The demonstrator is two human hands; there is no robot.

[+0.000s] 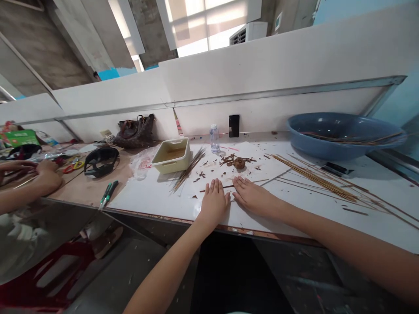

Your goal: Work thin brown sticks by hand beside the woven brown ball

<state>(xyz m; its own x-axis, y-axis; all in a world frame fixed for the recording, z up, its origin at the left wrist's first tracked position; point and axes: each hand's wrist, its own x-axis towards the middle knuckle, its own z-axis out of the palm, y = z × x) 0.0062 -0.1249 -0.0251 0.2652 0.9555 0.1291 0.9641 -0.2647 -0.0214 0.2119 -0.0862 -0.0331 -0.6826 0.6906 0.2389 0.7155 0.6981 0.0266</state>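
Resting flat and released, the left grip [214,203] and right grip [252,196] lie empty on a glossy white board [147,200], just beside a thin brown stick [227,186], below a knobbly brown lump [239,163] amid scattered chips [201,175]. A cream plastic tray [170,162] holds brownish residue [172,153]; a wide blue basin [327,148] holds long thin sticks [347,139].

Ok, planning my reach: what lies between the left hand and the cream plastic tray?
In the head view, a bundle of thin brown sticks lies on the white board between the left hand and the cream plastic tray.
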